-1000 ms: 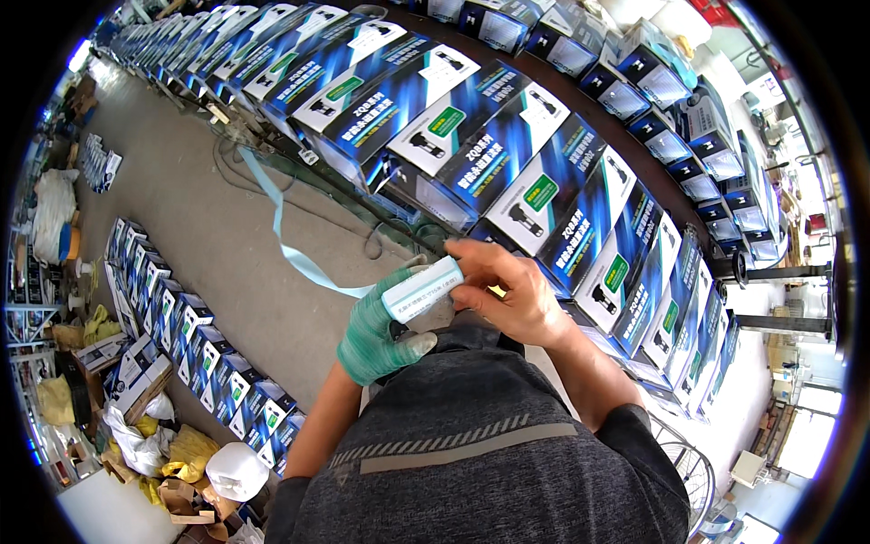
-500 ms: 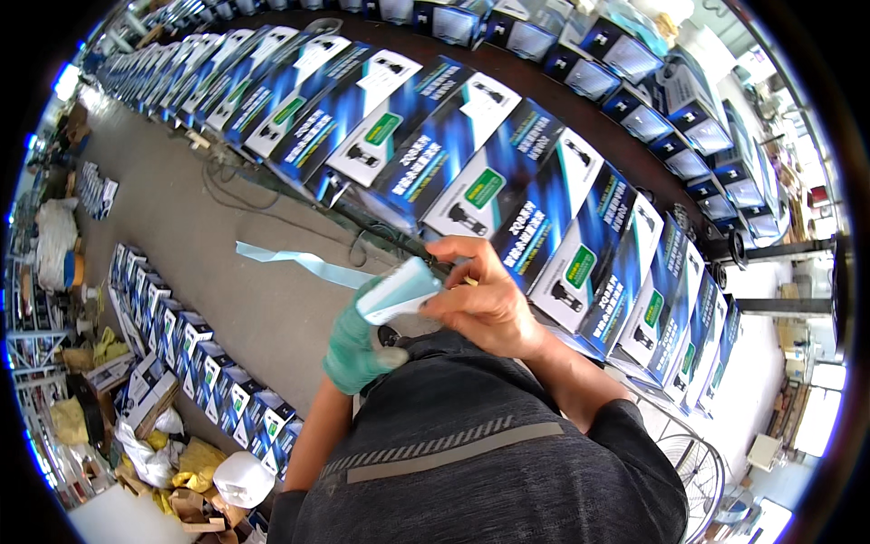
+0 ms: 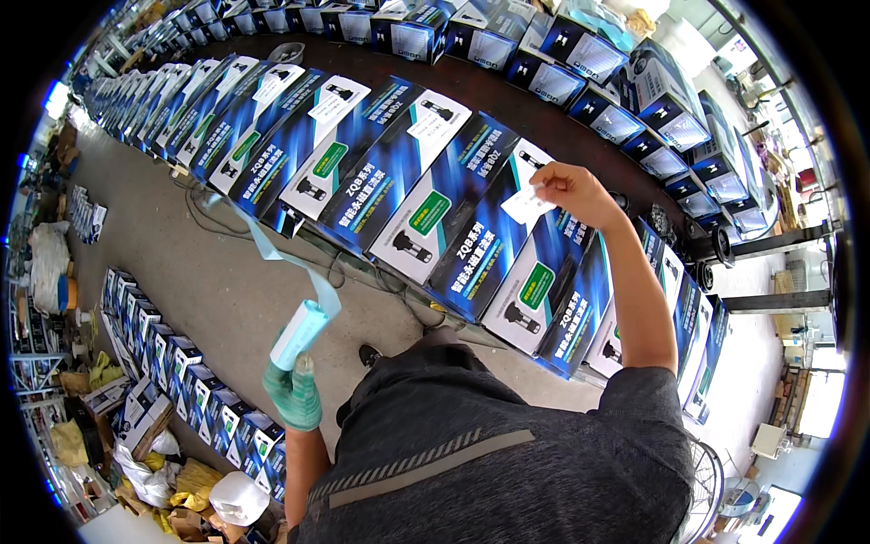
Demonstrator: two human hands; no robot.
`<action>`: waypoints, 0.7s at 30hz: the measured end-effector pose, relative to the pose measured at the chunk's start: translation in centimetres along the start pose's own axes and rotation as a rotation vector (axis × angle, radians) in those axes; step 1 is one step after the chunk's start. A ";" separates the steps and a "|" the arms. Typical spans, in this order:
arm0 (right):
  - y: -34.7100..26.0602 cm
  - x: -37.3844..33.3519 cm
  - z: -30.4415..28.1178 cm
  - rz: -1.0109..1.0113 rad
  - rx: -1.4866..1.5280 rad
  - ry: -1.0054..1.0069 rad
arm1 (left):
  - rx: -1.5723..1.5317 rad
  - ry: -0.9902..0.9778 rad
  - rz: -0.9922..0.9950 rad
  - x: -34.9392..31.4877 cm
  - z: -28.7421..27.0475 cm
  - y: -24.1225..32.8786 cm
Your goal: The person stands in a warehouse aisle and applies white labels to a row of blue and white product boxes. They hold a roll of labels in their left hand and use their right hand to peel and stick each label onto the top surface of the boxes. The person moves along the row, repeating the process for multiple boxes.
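Observation:
My left hand [image 3: 294, 392], in a green and white glove, is closed around a roll of labels [image 3: 300, 334] down by my left side. A pale blue backing strip [image 3: 263, 243] trails from the roll toward the far left. Out over the row of boxes, my bare right hand [image 3: 576, 192] pinches a white label [image 3: 528, 205] by its edge. The label hangs over the top of a blue and white carton [image 3: 504, 238]; whether it touches the carton I cannot tell. Neighbouring cartons [image 3: 439, 133] carry similar white labels on their tops.
Another line of boxes [image 3: 478, 47] stands across the dark table [image 3: 362, 68]. More boxes [image 3: 213, 399] stand on the floor at left, near bags and cardboard [image 3: 186, 471]. A wire fan guard [image 3: 707, 476] is at lower right. Cables [image 3: 340, 276] hang under the table edge.
My right hand has left the roll and reached out over the cartons with a label. My left hand has moved down and left with the roll.

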State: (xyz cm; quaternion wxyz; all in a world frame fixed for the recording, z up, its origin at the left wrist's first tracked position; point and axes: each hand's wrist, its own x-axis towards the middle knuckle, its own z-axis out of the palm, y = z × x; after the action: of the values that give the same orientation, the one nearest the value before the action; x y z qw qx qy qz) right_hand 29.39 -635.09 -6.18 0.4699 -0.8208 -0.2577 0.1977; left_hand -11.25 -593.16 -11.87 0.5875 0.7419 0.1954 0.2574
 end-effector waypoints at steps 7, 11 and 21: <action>3.8 5.4 -2.1 0.024 -0.041 -0.123 | 0.212 0.032 0.248 -1.3 1.3 3.9; 6.9 6.8 -2.5 -0.017 -0.223 -0.114 | 0.212 0.010 0.246 -1.8 2.3 4.1; 6.3 4.9 0.4 -0.312 -0.745 0.524 | 0.179 -0.018 0.178 -2.6 4.6 4.3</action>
State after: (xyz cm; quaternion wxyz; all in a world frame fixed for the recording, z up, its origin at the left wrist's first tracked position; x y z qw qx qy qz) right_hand 34.54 -634.51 -12.26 0.2169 -0.9070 -0.3040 -0.1947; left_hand -10.56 -599.31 -8.89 0.4954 0.8081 0.1458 0.2834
